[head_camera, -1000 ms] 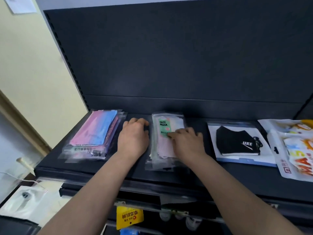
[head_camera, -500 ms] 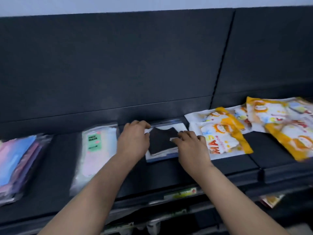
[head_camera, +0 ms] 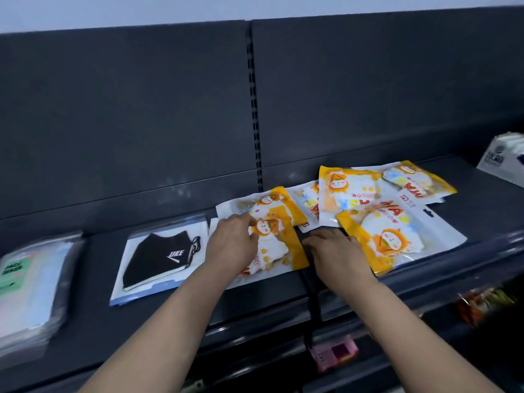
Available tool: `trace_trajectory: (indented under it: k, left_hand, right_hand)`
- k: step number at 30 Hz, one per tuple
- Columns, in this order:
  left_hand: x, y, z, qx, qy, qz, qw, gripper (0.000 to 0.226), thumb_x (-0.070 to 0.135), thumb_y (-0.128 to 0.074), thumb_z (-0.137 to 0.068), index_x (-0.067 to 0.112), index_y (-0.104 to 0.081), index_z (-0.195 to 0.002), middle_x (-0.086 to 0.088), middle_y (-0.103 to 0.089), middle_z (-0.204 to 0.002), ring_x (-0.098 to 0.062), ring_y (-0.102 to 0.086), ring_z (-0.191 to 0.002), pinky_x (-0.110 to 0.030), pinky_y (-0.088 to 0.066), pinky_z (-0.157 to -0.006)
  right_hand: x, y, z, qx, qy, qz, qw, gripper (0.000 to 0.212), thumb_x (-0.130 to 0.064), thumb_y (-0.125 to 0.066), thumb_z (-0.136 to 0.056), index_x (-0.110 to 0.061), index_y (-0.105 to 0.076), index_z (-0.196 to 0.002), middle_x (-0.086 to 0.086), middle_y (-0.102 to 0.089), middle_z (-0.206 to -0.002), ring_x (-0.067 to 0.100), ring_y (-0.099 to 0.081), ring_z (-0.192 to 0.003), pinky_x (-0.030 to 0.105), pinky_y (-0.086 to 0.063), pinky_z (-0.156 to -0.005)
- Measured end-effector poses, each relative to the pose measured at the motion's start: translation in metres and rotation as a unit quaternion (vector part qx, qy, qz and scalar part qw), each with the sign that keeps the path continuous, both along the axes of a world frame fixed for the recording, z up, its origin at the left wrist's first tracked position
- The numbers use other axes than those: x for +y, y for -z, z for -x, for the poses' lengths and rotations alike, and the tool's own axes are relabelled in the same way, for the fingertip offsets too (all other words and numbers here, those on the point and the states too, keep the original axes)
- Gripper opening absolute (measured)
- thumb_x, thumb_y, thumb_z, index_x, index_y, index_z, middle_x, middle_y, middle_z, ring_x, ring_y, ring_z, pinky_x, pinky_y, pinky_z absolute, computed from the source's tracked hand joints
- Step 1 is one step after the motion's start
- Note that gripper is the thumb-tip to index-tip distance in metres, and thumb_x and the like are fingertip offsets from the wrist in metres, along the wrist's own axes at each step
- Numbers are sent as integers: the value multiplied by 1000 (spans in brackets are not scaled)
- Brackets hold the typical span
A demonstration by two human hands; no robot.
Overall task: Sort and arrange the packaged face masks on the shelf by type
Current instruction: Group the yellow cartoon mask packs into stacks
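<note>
Left grip (head_camera: 231, 245) of yours pinches the near orange mask pack (head_camera: 279, 251); your right grip (head_camera: 337, 253) touches the next pack (head_camera: 391, 239), clamped or apart unclear

Head view: sole camera, worn on the person's head.

It looks forward and down from just in front of the shelf (head_camera: 93, 321) and faces the dark back panel (head_camera: 127, 109) nearly square on. The frame is slightly tilted, so the shelf line climbs towards the right. Range is close, within arm's reach. Both forearms enter from the bottom edge, and the left hand (head_camera: 232, 245) and right hand (head_camera: 337, 253) sit at mid-frame by the yellow mask packs (head_camera: 391, 239). The lens is wide-angle. The field runs from a clear-bagged stack (head_camera: 28, 285), cut by the left edge, to a white box (head_camera: 502, 160), cut by the right edge.
</note>
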State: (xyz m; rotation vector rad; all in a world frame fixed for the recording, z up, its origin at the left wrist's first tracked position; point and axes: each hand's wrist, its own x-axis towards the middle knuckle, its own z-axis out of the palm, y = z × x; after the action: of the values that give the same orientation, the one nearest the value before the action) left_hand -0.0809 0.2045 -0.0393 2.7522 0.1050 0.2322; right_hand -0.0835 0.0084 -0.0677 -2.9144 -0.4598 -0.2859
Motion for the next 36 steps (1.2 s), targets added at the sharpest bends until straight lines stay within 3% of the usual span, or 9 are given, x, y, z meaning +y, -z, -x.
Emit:
trace_trajectory:
  k: [5,16,22,24,27,29,32,36]
  left_hand:
    - [-3,4,-2,27,-36,-23,999,36,32,-56,-91,23,-55,-126,0,-56,-129,-22,-45,-123,-35,-42,-93]
    - [13,-3,-37,50,-16,-58,997,57,51,-62,-84,23,-51,-133,-1,-55,-131,-24,-43,-124,-37,-44,-92]
    - [24,0,-61,178,40,-120,976,89,69,-64,-72,25,-35,-143,0,-47,-141,-25,-34,-132,-43,-35,-102]
    - [28,3,-64,168,32,-87,981,83,64,-62,-78,23,-33,-144,-2,-46,-141,-26,-33,-131,-44,-34,-103]
    - [41,2,-65,69,-24,17,997,53,37,-50,-96,15,-35,-142,-6,-50,-139,-29,-36,-127,-42,-38,-100]
    - [55,-1,-66,24,-54,41,997,47,22,-42,-98,11,-33,-143,-9,-52,-138,-31,-37,-126,-42,-39,-99]
    - [75,-1,-62,5,-75,40,996,47,11,-37,-96,10,-35,-143,-9,-55,-135,-32,-40,-125,-43,-40,-100]
    - [88,-1,-55,12,-116,45,992,45,12,-37,-97,13,-38,-141,-5,-54,-136,-29,-38,-127,-40,-40,-96]
  right_hand:
    - [-6,1,-20,-20,-50,-22,998,38,-8,-55,-83,-26,-66,-115,0,-65,-119,28,-56,-110,39,-44,-84]
    - [20,-2,-57,7,-42,-12,999,41,-12,-49,-90,-26,-55,-128,-2,-55,-132,23,-45,-125,37,-40,-93]
    - [34,-8,-75,15,-53,-53,997,44,-15,-52,-90,-24,-50,-133,0,-52,-136,23,-46,-125,38,-42,-98]
    - [42,-9,-78,42,-88,-55,994,49,-27,-54,-92,-23,-43,-139,0,-45,-144,21,-37,-135,40,-36,-107]
    - [61,-13,-84,112,-153,-30,981,71,-44,-58,-89,-23,-25,-148,-2,-22,-157,14,-8,-147,40,-17,-118]
    - [76,-16,-91,141,-179,12,974,85,-50,-61,-84,-23,-16,-150,-2,-13,-159,14,0,-147,42,-7,-119]
    - [94,-20,-104,189,-176,62,964,92,-55,-65,-79,-22,-17,-150,1,-20,-157,20,-12,-146,47,-8,-117]
    - [100,-33,-115,160,-134,147,967,86,-67,-70,-65,-24,-44,-135,1,-50,-136,23,-46,-123,43,-35,-103]
